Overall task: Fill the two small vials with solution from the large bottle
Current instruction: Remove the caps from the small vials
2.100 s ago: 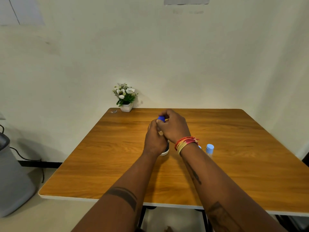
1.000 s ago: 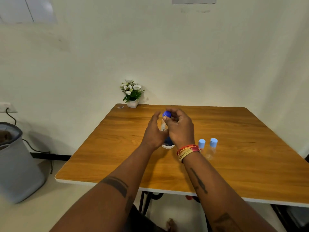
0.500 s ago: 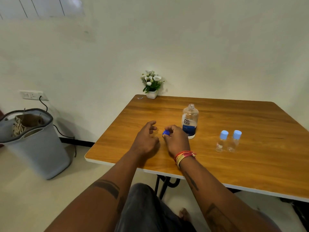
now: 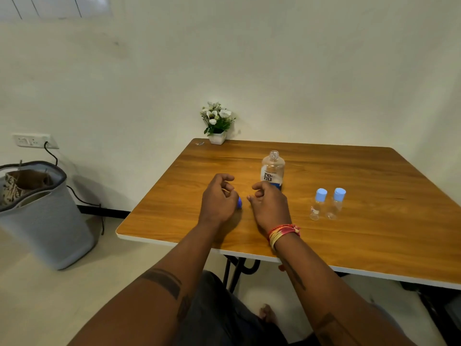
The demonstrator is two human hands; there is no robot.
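Observation:
The large clear bottle (image 4: pixel 273 169) with a white and blue label stands uncapped near the middle of the wooden table (image 4: pixel 361 236). Its dark blue cap (image 4: pixel 239 203) lies on the table between my hands, partly hidden behind my left hand (image 4: pixel 217 199). My left hand hovers with loosely curled fingers and holds nothing. My right hand (image 4: pixel 270 206) rests just in front of the bottle, fingers relaxed and empty. Two small clear vials stand side by side to the right, the left vial (image 4: pixel 317 204) and the right vial (image 4: pixel 335 204), both with light blue caps on.
A small white pot of flowers (image 4: pixel 217 123) stands at the table's far left corner against the wall. A grey bin (image 4: pixel 47 221) sits on the floor to the left, below a wall socket (image 4: pixel 32 140) with a black cable.
My right hand has unscrewed the blue cap from the bottle, carried it down to the table and let go of it. My left hand released the bottle. The view swung left.

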